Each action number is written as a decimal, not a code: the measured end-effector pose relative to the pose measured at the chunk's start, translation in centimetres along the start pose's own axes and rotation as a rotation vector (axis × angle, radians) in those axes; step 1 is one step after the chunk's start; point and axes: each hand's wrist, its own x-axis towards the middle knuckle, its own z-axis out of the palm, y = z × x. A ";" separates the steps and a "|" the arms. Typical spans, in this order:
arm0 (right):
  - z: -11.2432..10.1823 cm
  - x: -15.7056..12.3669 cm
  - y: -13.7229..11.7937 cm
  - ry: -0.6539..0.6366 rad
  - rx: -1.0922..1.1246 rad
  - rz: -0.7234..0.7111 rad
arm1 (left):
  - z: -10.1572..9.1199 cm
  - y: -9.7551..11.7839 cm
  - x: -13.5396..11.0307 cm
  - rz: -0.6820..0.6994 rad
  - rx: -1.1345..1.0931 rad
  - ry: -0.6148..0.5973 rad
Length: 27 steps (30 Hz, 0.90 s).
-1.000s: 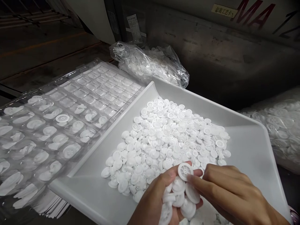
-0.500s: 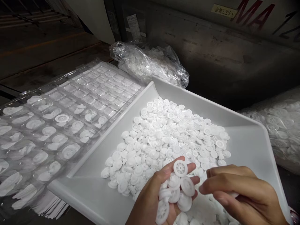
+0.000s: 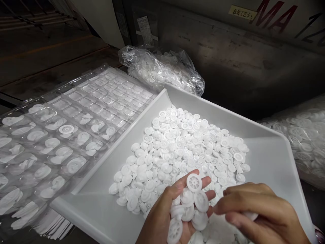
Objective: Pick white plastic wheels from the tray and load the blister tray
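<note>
White plastic gears (image 3: 194,183) with spoked centres lie heaped in my left hand (image 3: 165,206), palm up, its fingers curled around them. Close by on the right, my right hand (image 3: 264,206) is closed, thumb and index finger near each other. A white gear (image 3: 250,215) shows partly beneath its curled fingers; the rest of it is hidden. Both hands are over the near part of a grey scoop-shaped bin (image 3: 269,159), in which a large pile of the same gears (image 3: 182,145) is spread.
Left of the bin lies a clear compartment tray (image 3: 101,98), white gears in its nearer pockets. White sheets (image 3: 54,225) stick out below it. A clear bag of white parts (image 3: 165,69) stands behind the bin, and another bag (image 3: 304,135) is at the right. A dark machine wall (image 3: 228,64) rises behind.
My right hand has shifted slightly left and down, its thumb dropping a little away from the index finger. The left hand and its gears have barely moved.
</note>
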 end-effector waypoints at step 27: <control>1.0 1.8 1.6 0.075 0.725 0.726 | -0.3 0.4 0.7 0.118 0.135 -0.083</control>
